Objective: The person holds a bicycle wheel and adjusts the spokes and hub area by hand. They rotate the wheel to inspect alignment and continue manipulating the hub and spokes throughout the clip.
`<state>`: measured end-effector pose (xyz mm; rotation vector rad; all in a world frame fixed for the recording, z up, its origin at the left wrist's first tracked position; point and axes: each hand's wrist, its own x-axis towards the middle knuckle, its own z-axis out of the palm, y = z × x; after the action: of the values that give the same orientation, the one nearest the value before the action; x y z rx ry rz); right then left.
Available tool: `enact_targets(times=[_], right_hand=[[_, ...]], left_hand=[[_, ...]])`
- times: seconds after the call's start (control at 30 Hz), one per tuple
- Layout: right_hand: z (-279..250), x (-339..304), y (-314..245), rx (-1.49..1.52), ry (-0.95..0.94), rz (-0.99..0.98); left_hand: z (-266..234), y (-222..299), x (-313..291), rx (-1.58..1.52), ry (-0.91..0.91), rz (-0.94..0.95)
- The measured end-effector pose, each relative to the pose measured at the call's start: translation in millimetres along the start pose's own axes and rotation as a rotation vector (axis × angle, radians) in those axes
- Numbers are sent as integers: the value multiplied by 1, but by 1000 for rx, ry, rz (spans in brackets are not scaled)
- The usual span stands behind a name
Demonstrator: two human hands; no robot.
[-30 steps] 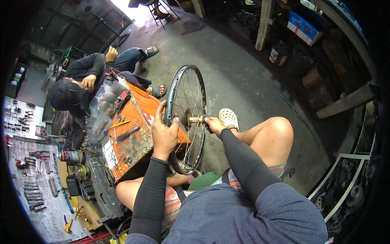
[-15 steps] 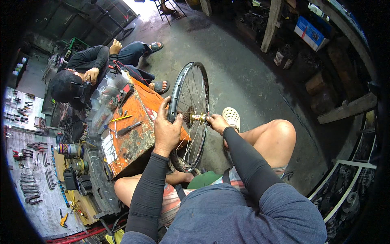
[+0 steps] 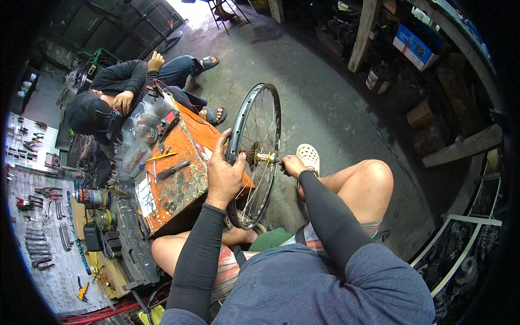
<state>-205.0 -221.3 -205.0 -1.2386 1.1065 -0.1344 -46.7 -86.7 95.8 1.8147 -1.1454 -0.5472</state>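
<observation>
A bicycle wheel (image 3: 234, 142) without a tyre stands upright before me, with a black rim and thin spokes. Its hub (image 3: 265, 157) is gold-coloured, and a cog cassette (image 3: 252, 154) shows on the hub's left side. My left hand (image 3: 226, 176) is closed on the near left part of the rim, thumb and fingers around it. At the hub's right end, my right hand (image 3: 293, 166) has its fingers pinched together by the axle; a small dark bit shows at the fingertips, too small to name.
Left of the wheel is a worn orange bench (image 3: 187, 187) bearing a dark-handled screwdriver (image 3: 174, 169), small black rings (image 3: 170, 206) and clear plastic boxes (image 3: 132, 154). Another person (image 3: 116, 81) sits beyond it. Tools hang on a pale board (image 3: 49, 233). Shelves with a blue box (image 3: 414, 46) stand at right.
My right hand has shifted slightly right, off the hub's end, and a small dark bit now shows at its fingertips. The wheel has tipped a little to the right; my left hand keeps its grip.
</observation>
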Motion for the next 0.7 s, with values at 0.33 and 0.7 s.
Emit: enact_targets(times=[0.33,0.7], right_hand=[[-11,-4,20,-984,-216,-50],[-42,-50,-118,-331,307,-460]], left_hand=[[1,-7,9,-44,23,36],[11,8,10,-77,0,37]])
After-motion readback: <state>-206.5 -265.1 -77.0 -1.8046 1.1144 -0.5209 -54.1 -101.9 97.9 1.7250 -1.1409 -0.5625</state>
